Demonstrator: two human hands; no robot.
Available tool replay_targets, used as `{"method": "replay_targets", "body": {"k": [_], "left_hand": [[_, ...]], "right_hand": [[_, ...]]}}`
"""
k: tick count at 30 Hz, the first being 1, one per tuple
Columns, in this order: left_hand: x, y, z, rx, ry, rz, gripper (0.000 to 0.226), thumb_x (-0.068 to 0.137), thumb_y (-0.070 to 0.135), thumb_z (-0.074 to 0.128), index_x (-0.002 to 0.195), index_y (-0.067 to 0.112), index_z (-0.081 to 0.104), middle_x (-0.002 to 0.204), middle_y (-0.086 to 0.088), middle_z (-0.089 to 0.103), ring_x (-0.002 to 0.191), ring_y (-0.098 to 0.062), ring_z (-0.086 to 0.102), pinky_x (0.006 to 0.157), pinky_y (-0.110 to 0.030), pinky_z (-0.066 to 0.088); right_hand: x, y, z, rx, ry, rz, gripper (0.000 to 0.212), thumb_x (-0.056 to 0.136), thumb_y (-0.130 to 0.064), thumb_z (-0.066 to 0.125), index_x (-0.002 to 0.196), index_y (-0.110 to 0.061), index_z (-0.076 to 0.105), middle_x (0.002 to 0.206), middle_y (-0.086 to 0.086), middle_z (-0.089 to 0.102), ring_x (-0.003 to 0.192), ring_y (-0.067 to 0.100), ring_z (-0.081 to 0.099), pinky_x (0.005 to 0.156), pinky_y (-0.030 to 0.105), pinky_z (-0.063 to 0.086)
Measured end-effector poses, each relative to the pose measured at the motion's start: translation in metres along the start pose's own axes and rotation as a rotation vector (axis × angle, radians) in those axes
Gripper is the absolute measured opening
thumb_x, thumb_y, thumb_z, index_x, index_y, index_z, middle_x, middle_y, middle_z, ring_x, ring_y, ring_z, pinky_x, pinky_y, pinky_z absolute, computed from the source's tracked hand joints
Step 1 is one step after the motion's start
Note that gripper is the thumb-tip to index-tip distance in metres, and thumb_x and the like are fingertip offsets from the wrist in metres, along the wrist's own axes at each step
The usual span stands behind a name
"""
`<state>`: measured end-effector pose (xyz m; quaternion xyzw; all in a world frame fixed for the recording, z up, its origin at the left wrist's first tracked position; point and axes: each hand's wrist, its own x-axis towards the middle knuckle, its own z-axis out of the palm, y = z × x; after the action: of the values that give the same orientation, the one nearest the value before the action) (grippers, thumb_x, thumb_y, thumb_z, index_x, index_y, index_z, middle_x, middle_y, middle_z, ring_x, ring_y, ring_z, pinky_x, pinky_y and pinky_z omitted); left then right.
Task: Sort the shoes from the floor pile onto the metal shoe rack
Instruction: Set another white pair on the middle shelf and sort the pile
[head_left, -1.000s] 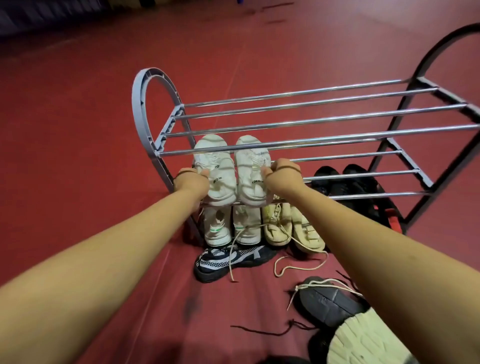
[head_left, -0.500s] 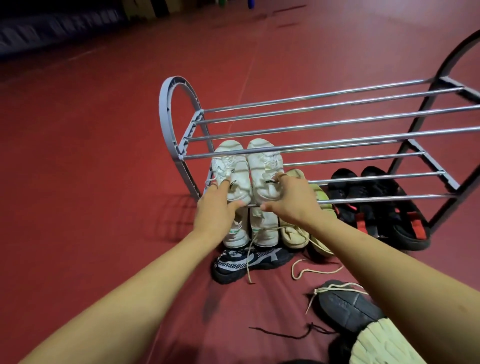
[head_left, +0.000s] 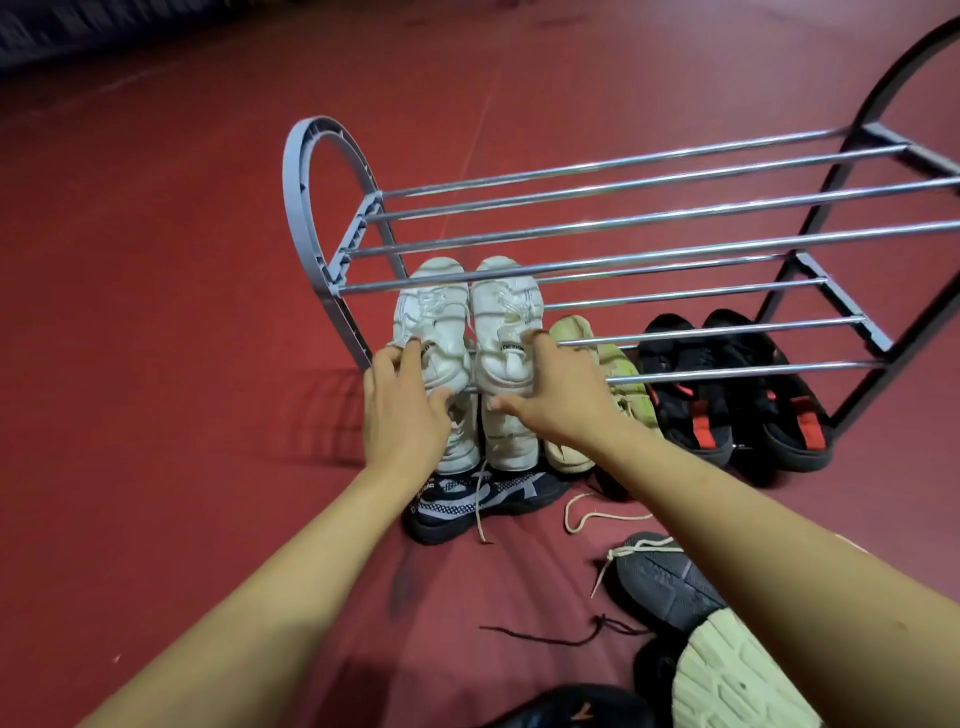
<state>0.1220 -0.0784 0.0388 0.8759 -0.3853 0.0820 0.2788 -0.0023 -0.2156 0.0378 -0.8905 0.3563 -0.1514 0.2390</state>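
Now both hands rest open-fingered on the white sneakers (head_left: 470, 322) on the shoe rack (head_left: 623, 228): left hand (head_left: 402, 410) on one heel, right hand (head_left: 553, 395) on the other, toes pointing away.

Both bare forearms reach forward side by side from the lower edge of the view, converging towards the hands. The left hand (head_left: 402, 410) lies palm down with fingers fairly straight and spread, fingertips and thumb resting on the heel of the left white lace-up sneaker (head_left: 428, 322) just ahead of it. The right hand (head_left: 556, 400) is likewise flat, its straight fingers touching the right white lace-up sneaker (head_left: 506, 325), thumb stretched leftward under its heel.
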Motion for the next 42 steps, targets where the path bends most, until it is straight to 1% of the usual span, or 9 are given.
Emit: {"method": "replay_targets", "body": {"k": [4, 8, 10, 16, 18, 22, 31, 38, 42], "left_hand": [[-0.041, 0.014, 0.007, -0.069, 0.208, 0.186, 0.043, 0.079, 0.004, 0.065, 0.120, 0.012, 0.059, 0.120, -0.009, 0.051, 0.108, -0.031, 0.049, 0.095, -0.043, 0.043], [-0.100, 0.014, 0.044, -0.030, -0.338, 0.362, 0.015, 0.086, 0.021, 0.057, 0.101, 0.017, 0.058, 0.102, -0.001, 0.056, 0.099, -0.024, 0.054, 0.087, -0.042, 0.047], [-0.122, 0.002, 0.069, 0.174, -0.542, 0.289, 0.024, 0.087, 0.031, 0.055, 0.108, 0.019, 0.054, 0.115, -0.001, 0.054, 0.113, -0.023, 0.051, 0.098, -0.039, 0.043], [-0.128, -0.041, 0.094, 0.416, -0.596, 0.081, 0.075, 0.083, 0.022, 0.067, 0.147, 0.011, 0.029, 0.165, -0.015, 0.010, 0.141, -0.027, 0.034, 0.115, -0.033, 0.032], [-0.119, -0.041, 0.094, 0.543, -0.592, 0.094, 0.086, 0.083, 0.027, 0.071, 0.152, 0.011, 0.023, 0.158, -0.014, 0.030, 0.131, -0.028, 0.043, 0.108, -0.036, 0.038], [-0.102, -0.027, 0.082, 0.690, -0.655, 0.090, 0.049, 0.085, 0.038, 0.069, 0.126, 0.016, 0.052, 0.126, -0.006, 0.065, 0.117, -0.025, 0.061, 0.096, -0.036, 0.045], [-0.146, 0.002, 0.066, 0.611, -1.281, 0.084, 0.037, 0.091, 0.036, 0.056, 0.119, 0.014, 0.064, 0.128, -0.008, 0.064, 0.115, -0.030, 0.062, 0.090, -0.035, 0.049], [-0.158, -0.013, 0.049, 0.700, -0.892, 0.368, 0.024, 0.095, 0.014, 0.055, 0.116, 0.016, 0.066, 0.119, -0.007, 0.068, 0.112, -0.028, 0.063, 0.089, -0.035, 0.049], [-0.162, -0.029, 0.045, 0.507, -0.660, 0.502, 0.022, 0.065, 0.021, 0.079, 0.086, 0.019, 0.073, 0.117, -0.008, 0.060, 0.114, -0.033, 0.056, 0.089, -0.043, 0.049]], "right_hand": [[-0.036, 0.024, -0.016, 0.147, 0.241, -0.163, 0.046, 0.085, -0.044, 0.071, 0.118, -0.015, 0.058, 0.110, 0.003, 0.067, 0.105, 0.028, 0.058, 0.088, 0.042, 0.048], [-0.104, 0.065, -0.017, 0.130, 0.328, -0.280, 0.004, 0.087, -0.019, 0.063, 0.088, -0.017, 0.060, 0.080, -0.006, 0.058, 0.078, 0.020, 0.055, 0.069, 0.037, 0.046], [-0.134, 0.091, -0.006, 0.031, 0.185, -0.244, 0.005, 0.083, -0.021, 0.062, 0.083, -0.022, 0.057, 0.075, -0.010, 0.055, 0.074, 0.018, 0.056, 0.062, 0.036, 0.048], [-0.179, 0.159, 0.018, -0.325, -0.212, 0.114, 0.029, 0.076, -0.038, 0.059, 0.098, -0.020, 0.060, 0.097, 0.001, 0.061, 0.093, 0.029, 0.058, 0.076, 0.039, 0.050], [-0.179, 0.161, 0.019, -0.359, -0.241, 0.165, 0.034, 0.074, -0.038, 0.059, 0.102, -0.019, 0.059, 0.101, 0.003, 0.062, 0.095, 0.030, 0.058, 0.078, 0.040, 0.049], [-0.173, 0.148, 0.019, -0.363, -0.285, 0.188, 0.029, 0.076, -0.033, 0.052, 0.101, -0.019, 0.053, 0.106, 0.003, 0.061, 0.100, 0.029, 0.058, 0.080, 0.040, 0.049], [-0.180, 0.144, 0.022, -0.453, -0.245, 0.174, 0.039, 0.072, -0.033, 0.057, 0.105, -0.015, 0.060, 0.107, 0.007, 0.065, 0.100, 0.033, 0.054, 0.078, 0.042, 0.050], [-0.179, 0.131, 0.023, -0.444, -0.195, 0.054, 0.047, 0.063, -0.031, 0.070, 0.104, -0.009, 0.063, 0.104, 0.012, 0.063, 0.105, 0.039, 0.053, 0.073, 0.047, 0.054], [-0.176, 0.126, 0.030, -0.527, -0.359, 0.146, 0.089, 0.075, -0.050, 0.067, 0.148, -0.010, 0.035, 0.145, 0.017, 0.045, 0.140, 0.043, 0.031, 0.108, 0.049, 0.041]]}}
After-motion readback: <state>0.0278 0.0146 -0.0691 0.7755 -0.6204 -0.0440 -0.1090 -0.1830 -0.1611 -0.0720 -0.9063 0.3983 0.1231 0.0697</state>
